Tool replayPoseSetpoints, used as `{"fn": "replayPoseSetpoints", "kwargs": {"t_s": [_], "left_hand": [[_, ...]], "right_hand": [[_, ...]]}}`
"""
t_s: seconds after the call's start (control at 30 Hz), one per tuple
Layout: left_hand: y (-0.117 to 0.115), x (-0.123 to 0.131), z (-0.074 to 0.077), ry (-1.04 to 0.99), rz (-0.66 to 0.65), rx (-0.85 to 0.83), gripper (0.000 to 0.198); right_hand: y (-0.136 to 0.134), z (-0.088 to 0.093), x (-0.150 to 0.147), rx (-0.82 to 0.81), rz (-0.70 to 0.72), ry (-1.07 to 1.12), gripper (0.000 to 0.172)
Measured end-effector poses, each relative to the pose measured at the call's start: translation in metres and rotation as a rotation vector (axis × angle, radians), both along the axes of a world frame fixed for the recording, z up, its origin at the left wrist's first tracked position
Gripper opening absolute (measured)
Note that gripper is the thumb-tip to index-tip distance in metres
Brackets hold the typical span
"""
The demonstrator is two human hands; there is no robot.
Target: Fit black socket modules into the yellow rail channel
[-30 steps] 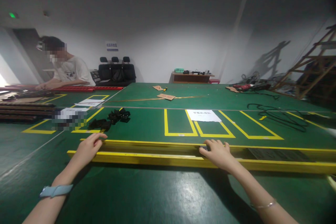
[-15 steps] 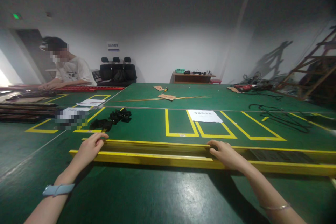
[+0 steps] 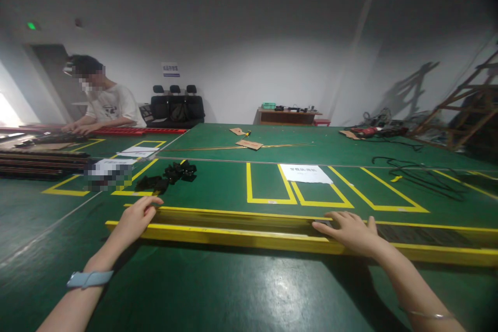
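A long yellow rail (image 3: 241, 236), shaped like an open-topped trough, lies across the green table (image 3: 218, 280) in front of me. Near its left end my left hand (image 3: 139, 212) is closed over it, thumb and fingers bent across the top. My right hand (image 3: 350, 231) rests over the rail right of the middle, fingers stretched and spread, with the fingertips at the far wall. Dark flat pieces (image 3: 424, 235) lie inside the trough to the right of that hand. Whatever is under my right palm is hidden.
Black small parts (image 3: 175, 175) are heaped beyond my left hand. A labelled white paper (image 3: 305, 173) lies among yellow tape outlines. Black cable (image 3: 416, 174) is coiled at right. Stacked dark rails (image 3: 39, 166) lie at left, near a co-worker (image 3: 109, 101).
My right hand has slid right along the rail, and its fingers have spread. My left hand stays at the rail's left end. The view has shifted slightly.
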State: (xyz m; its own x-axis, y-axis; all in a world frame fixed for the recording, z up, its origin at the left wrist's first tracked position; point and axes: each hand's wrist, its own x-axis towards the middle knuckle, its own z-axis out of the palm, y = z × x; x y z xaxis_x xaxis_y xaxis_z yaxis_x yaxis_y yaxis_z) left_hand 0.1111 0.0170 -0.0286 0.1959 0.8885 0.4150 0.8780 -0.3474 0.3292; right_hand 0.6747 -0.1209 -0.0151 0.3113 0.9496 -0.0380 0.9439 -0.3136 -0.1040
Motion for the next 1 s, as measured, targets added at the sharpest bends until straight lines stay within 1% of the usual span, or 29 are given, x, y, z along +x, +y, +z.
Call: {"fn": "replayPoseSetpoints", "kwargs": {"t_s": [0.13,0.33,0.5,0.6,0.73,0.9,1.0], "left_hand": [[0.001,0.000,-0.001,0.001,-0.002,0.006,0.033],[-0.001,0.002,0.002,-0.006,0.010,0.010,0.034],[-0.002,0.004,0.005,-0.009,0.008,-0.002,0.035],[-0.002,0.005,0.005,-0.021,0.009,0.013,0.034],[-0.002,0.005,0.004,-0.027,0.002,0.028,0.033],[-0.002,0.003,0.003,-0.006,0.001,0.023,0.034],[0.000,0.001,0.000,0.004,0.003,0.019,0.034]], "right_hand": [[-0.001,0.001,-0.002,-0.008,0.003,0.000,0.072],[-0.001,0.009,-0.008,-0.015,0.038,-0.018,0.057],[0.002,0.006,-0.008,-0.059,0.005,-0.046,0.053],[0.003,0.003,-0.005,-0.067,0.007,-0.052,0.049],[0.003,0.005,-0.001,-0.092,0.037,-0.035,0.040],[0.003,0.005,0.007,-0.119,0.018,0.007,0.039],[0.003,0.002,0.014,-0.098,0.037,0.014,0.036]]}}
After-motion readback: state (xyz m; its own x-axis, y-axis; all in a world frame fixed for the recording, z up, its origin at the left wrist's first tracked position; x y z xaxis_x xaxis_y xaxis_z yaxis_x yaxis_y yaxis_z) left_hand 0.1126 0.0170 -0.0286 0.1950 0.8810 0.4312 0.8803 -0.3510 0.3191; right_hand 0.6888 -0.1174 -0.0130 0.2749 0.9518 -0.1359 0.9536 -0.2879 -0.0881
